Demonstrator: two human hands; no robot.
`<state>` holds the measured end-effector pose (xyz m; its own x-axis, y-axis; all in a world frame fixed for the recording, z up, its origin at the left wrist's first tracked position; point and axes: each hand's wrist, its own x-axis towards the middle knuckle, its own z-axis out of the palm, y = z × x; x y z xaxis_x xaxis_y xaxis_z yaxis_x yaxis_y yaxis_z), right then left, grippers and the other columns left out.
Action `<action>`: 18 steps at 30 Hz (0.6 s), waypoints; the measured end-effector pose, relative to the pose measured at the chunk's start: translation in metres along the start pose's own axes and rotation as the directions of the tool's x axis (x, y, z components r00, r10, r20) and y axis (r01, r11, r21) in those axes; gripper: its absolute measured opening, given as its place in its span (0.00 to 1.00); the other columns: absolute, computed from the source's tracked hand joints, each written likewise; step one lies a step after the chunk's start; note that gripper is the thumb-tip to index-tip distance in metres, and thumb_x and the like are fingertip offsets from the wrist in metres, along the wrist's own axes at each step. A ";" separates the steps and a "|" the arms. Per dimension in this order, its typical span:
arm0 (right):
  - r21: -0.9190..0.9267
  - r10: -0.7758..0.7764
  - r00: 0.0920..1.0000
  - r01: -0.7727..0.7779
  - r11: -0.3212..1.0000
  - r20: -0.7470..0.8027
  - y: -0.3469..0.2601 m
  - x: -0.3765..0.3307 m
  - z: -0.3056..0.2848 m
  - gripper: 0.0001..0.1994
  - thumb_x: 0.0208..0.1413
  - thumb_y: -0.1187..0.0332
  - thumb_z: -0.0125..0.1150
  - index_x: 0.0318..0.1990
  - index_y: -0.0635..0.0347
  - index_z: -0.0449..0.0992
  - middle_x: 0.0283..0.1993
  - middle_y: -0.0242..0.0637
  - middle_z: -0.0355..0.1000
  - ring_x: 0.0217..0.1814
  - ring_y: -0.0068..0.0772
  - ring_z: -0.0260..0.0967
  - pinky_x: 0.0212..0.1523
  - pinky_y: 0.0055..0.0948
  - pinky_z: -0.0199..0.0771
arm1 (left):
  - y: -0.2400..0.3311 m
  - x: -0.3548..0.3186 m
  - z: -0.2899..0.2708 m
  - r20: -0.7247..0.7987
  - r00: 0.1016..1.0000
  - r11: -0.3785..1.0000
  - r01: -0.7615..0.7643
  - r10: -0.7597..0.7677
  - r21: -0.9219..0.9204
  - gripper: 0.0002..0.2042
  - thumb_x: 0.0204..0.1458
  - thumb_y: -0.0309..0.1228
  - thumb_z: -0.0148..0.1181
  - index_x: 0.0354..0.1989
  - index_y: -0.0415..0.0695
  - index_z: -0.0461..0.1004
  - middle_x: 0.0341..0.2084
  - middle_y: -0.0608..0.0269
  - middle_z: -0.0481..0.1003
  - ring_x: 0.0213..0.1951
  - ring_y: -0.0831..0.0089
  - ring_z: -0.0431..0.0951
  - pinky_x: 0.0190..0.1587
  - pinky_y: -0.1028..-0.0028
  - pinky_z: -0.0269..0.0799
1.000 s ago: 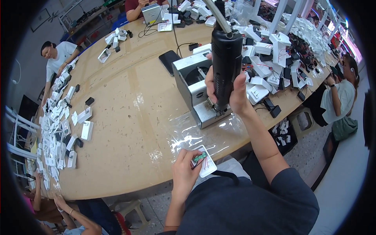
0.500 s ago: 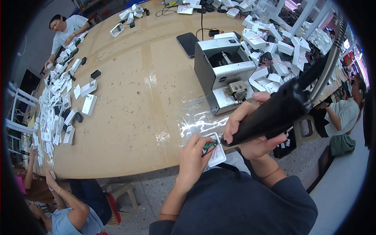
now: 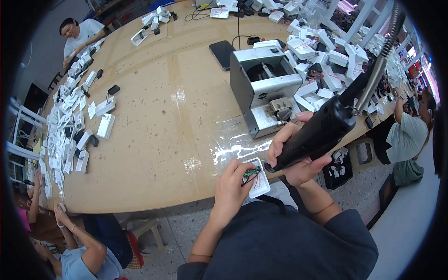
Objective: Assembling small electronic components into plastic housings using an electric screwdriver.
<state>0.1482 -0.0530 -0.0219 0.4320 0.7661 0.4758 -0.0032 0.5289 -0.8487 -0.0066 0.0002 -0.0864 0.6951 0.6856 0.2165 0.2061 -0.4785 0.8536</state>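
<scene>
My left hand [image 3: 228, 179] is closed on a small white plastic housing [image 3: 259, 188] at the table's near edge. Its fingertips rest by a green circuit board [image 3: 252, 173] inside, from which thin red and black wires run. My right hand [image 3: 302, 170] grips a thick black electric screwdriver [image 3: 313, 139], tilted with its lower end beside the housing's right edge. A metal coil hose [image 3: 379, 63] rises from its upper end. Whether the bit touches anything is hidden. Beyond my right hand stands a grey metal screw feeder [image 3: 267, 88].
A phone [image 3: 221, 54] lies left of the feeder. White housings with wires [image 3: 322, 56] are heaped at the back right; more line the table's left side [image 3: 70, 121]. A black bin [image 3: 338, 173] stands on the floor at right. Several people work around the table.
The screwdriver's upper end and its hose have swung left and slightly down. My left hand and the housing have barely moved. At far left, another person's arm has drawn in.
</scene>
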 end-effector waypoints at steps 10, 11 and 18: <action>0.091 0.015 0.997 -0.008 0.996 -0.079 0.012 -0.014 -0.021 0.51 0.49 0.23 0.47 0.64 0.62 0.52 0.27 0.38 0.69 0.21 0.25 0.68 0.22 0.22 0.70 | -0.013 -0.007 0.016 0.023 0.998 0.991 -0.052 0.050 0.120 0.14 0.43 0.28 0.72 0.41 0.47 0.82 0.26 0.61 0.73 0.22 0.70 0.72 0.27 0.71 0.69; 0.095 0.036 0.995 -0.027 0.995 -0.091 0.013 -0.016 -0.022 0.51 0.48 0.23 0.49 0.64 0.62 0.52 0.28 0.38 0.68 0.21 0.26 0.69 0.22 0.24 0.71 | -0.009 -0.010 0.014 0.024 0.999 0.989 -0.044 0.041 0.141 0.13 0.43 0.29 0.73 0.40 0.47 0.82 0.26 0.61 0.73 0.22 0.69 0.73 0.28 0.70 0.70; 0.129 -0.092 0.995 0.094 0.987 -0.023 -0.026 0.005 -0.019 0.45 0.51 0.27 0.54 0.62 0.54 0.53 0.31 0.41 0.67 0.24 0.25 0.67 0.24 0.24 0.68 | -0.054 -0.012 0.033 -0.010 0.976 0.973 -0.217 0.217 -0.079 0.16 0.45 0.21 0.68 0.44 0.44 0.81 0.29 0.63 0.75 0.24 0.75 0.69 0.28 0.73 0.66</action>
<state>0.1673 -0.0694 -0.0017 0.4511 0.7055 0.5465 -0.0784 0.6413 -0.7632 -0.0037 -0.0006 -0.1507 0.7163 0.5712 0.4009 -0.0046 -0.5707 0.8212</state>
